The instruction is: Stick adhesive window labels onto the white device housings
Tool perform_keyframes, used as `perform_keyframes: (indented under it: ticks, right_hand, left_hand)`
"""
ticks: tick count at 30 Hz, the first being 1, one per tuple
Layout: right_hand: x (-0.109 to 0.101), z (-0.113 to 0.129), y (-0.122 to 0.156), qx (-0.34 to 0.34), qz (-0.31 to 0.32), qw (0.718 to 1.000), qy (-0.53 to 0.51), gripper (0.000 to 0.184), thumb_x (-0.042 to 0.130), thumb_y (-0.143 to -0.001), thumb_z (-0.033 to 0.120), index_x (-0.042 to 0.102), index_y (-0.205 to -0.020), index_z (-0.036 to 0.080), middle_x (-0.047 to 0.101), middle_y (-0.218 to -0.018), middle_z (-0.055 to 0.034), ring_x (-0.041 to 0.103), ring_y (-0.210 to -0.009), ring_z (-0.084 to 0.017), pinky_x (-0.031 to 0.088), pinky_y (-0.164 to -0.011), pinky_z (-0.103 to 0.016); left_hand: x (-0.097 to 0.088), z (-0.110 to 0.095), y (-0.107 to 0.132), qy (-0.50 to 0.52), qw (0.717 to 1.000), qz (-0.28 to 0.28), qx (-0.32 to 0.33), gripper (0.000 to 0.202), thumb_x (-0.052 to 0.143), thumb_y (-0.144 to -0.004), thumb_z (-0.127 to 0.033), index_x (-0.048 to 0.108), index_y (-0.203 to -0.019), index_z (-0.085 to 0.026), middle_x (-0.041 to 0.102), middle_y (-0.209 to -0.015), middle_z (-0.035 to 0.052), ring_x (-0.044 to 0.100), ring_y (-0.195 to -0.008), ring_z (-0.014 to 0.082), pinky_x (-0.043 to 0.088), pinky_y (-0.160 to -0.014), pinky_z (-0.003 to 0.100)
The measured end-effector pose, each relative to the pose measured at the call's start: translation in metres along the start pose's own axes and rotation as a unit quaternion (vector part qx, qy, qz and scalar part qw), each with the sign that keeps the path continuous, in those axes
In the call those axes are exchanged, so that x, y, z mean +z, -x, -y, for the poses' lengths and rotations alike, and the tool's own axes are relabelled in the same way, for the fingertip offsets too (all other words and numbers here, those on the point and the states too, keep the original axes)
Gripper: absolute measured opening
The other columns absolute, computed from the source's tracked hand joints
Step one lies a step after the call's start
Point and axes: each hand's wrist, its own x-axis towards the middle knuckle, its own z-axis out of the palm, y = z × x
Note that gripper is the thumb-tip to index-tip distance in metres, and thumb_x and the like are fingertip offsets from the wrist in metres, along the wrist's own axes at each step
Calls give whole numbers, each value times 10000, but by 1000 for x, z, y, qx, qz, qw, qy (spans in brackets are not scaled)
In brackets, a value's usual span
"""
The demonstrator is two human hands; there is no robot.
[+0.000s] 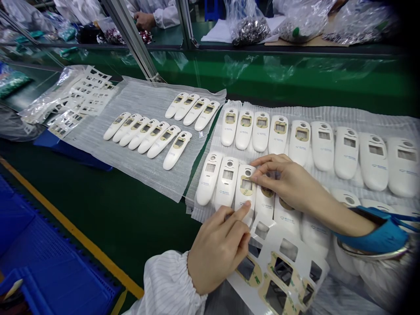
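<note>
In the head view, a white handheld device housing [244,168] lies in the near row, with a yellowish adhesive sticker [246,186] around its display window. Thumb and fingertips of my right hand [284,177] are pinched at the sticker's upper right edge. My left hand [221,249] touches the housing's lower part with an outstretched index finger. Its other fingers curl at the edge of a white sticker sheet [267,273], which has cut-out windows and leftover yellowish stickers. The left thumb is mostly hidden. A blue wrist strap [377,227] circles my right wrist.
More white housings [323,146] lie in rows on foam sheeting [331,113], some with stickers. Another group [177,151] rests on the left sheet [131,103], near used sticker sheets [95,89]. A metal post [133,39] stands behind. A co-worker's hand [144,20] shows across the line.
</note>
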Motion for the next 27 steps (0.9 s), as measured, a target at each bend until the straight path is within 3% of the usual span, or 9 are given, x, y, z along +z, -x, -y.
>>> perform_keyframes:
  ticks: [7, 12, 16, 20, 23, 27]
  right_hand:
    - [5, -4, 2, -14, -7, 1000, 6, 234, 573, -852, 396, 652, -707, 229, 608, -1110, -50, 509, -1020, -277, 473, -776, -444]
    - [9, -4, 9, -101, -50, 990, 85, 200, 522, -901, 330, 630, -791, 202, 621, -1058, -60, 508, -982, -254, 464, -752, -402]
    - [11, -3, 17, -191, -80, 958, 198, 201, 466, -936, 243, 645, -919, 154, 641, -1038, -71, 521, -965, -239, 433, -766, -387]
    - [12, 2, 27, -256, -112, 905, 322, 185, 487, -896, 109, 651, -983, 116, 661, -1047, -81, 534, -962, -257, 397, -783, -399]
    - [14, 5, 34, -275, -114, 876, 380, 230, 517, -843, 46, 650, -1023, 98, 671, -1041, -78, 535, -938, -271, 383, -816, -418]
    - [14, 4, 38, -258, -105, 868, 411, 264, 539, -828, 61, 647, -1067, 92, 681, -1020, -78, 533, -936, -289, 374, -865, -442]
  left_hand:
    - [0, 0, -1, -6, 1000, -2, 7, 117, 503, -860, -79, 508, -761, -142, 553, -1314, 80, 501, -839, 187, 536, -686, 332]
    - [0, 0, -2, -22, 1000, 1, 15, 121, 505, -859, -78, 521, -753, -134, 549, -1316, 92, 505, -839, 195, 545, -675, 332]
    - [0, 0, -2, -29, 999, 3, 18, 129, 501, -858, -76, 528, -745, -131, 552, -1312, 96, 504, -827, 195, 549, -668, 337]
    - [-1, -1, -2, -40, 999, 1, 16, 140, 498, -858, -76, 527, -733, -134, 559, -1306, 85, 506, -837, 201, 552, -646, 329]
    - [-1, -2, -2, -48, 999, 0, 17, 145, 498, -854, -72, 527, -726, -132, 567, -1297, 83, 503, -836, 200, 556, -645, 327]
    - [-1, -3, -2, -51, 999, 2, 13, 139, 495, -853, -72, 531, -731, -130, 565, -1300, 77, 501, -843, 202, 560, -638, 327]
